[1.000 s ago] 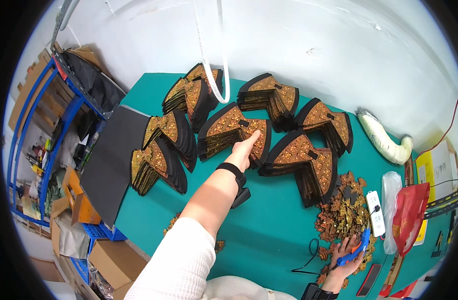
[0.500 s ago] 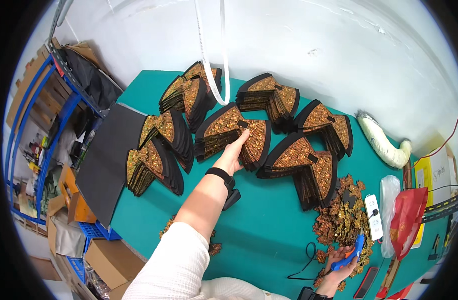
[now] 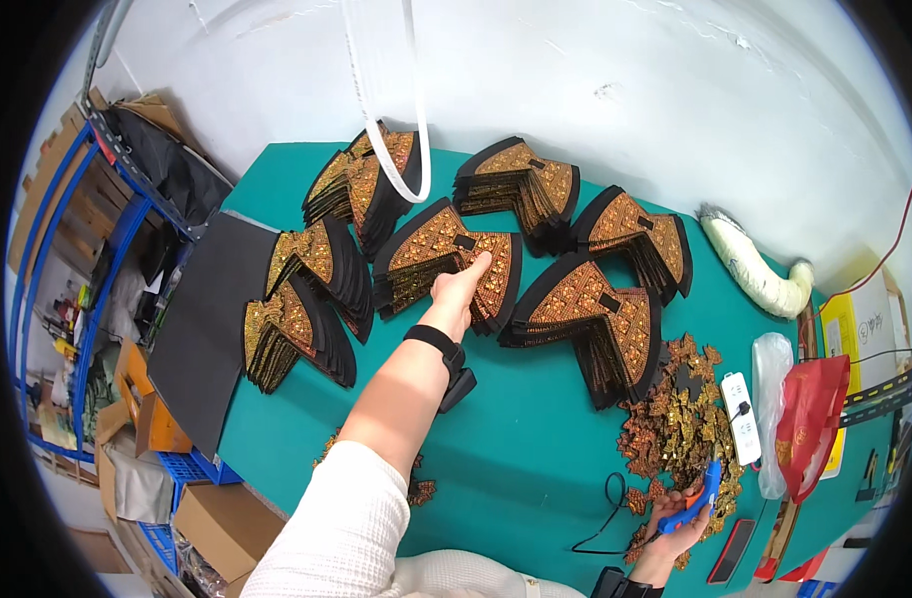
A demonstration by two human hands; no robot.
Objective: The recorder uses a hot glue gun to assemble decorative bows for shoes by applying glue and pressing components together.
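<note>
From the head camera, looking down, a big green table (image 3: 536, 468) fills the middle. Everything below is told from this table.

The left hand (image 3: 461, 289) reaches far out over the table. Its fingers are flat and spread open, and they rest on top of a stack of gold and black fan-shaped patches (image 3: 446, 254) near the middle of the table. The hand grips nothing; it only touches the top patch. A black wrist band (image 3: 434, 341) sits on that arm, and the sleeve (image 3: 341, 528) is white.

The right hand (image 3: 675, 523) is at the near right edge of the table. It is closed around a blue tool (image 3: 703, 493). I cannot tell what kind of tool it is. A thin black cord (image 3: 601, 518) lies on the table just beside it.

More stacks of the same patches lie around the middle one: two at the far side (image 3: 521, 184), one to the right (image 3: 591, 319), and some on the left side (image 3: 297, 309). A loose heap of small gold pieces (image 3: 675, 409) sits on the right part of the table, near the right hand. A white power strip (image 3: 741, 419) lies just beside that heap. A red bag (image 3: 810, 424) is at the right end of the table. A black sheet (image 3: 202, 339) lies at the left end.
</note>
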